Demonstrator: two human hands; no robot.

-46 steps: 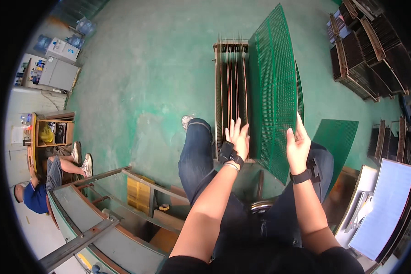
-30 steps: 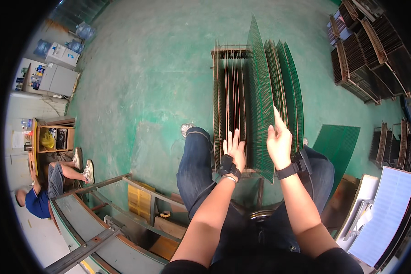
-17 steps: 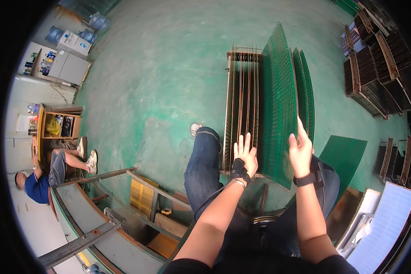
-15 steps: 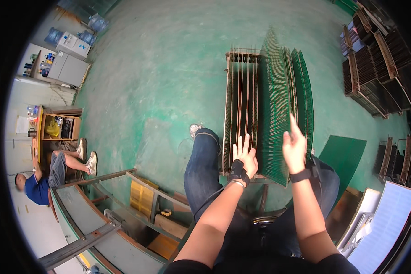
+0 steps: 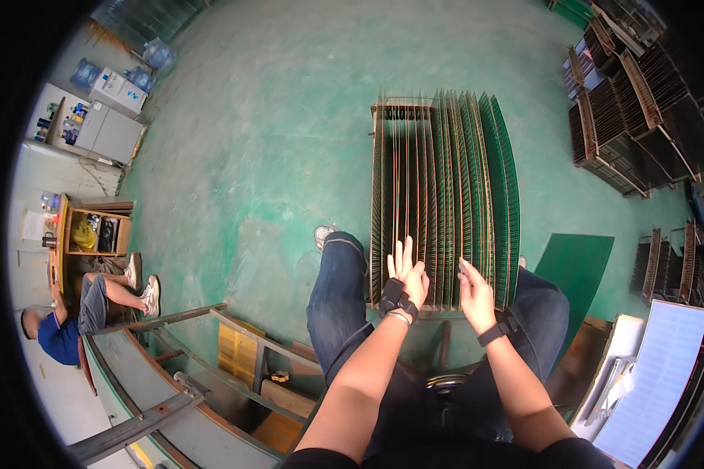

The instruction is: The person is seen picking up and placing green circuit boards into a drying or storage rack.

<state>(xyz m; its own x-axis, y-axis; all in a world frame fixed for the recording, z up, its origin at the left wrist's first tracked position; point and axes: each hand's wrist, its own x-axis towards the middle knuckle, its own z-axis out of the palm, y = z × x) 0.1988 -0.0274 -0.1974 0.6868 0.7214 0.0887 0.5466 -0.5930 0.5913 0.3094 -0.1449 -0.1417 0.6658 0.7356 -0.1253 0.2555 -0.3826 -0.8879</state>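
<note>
Thin green sheets (image 5: 504, 187) stand on edge, side by side, in a rack (image 5: 403, 102) between the knees. The left hand (image 5: 407, 275) is over the near end, its fingers spread and holding nothing. The right hand (image 5: 475, 293) is near the sheets' close edges, its fingers loose and not gripping; I cannot tell if it touches one. The step looks like setting sheets straight in the rack. The next move seems to need a soft touch on one edge, leaving its neighbours alone.
</note>
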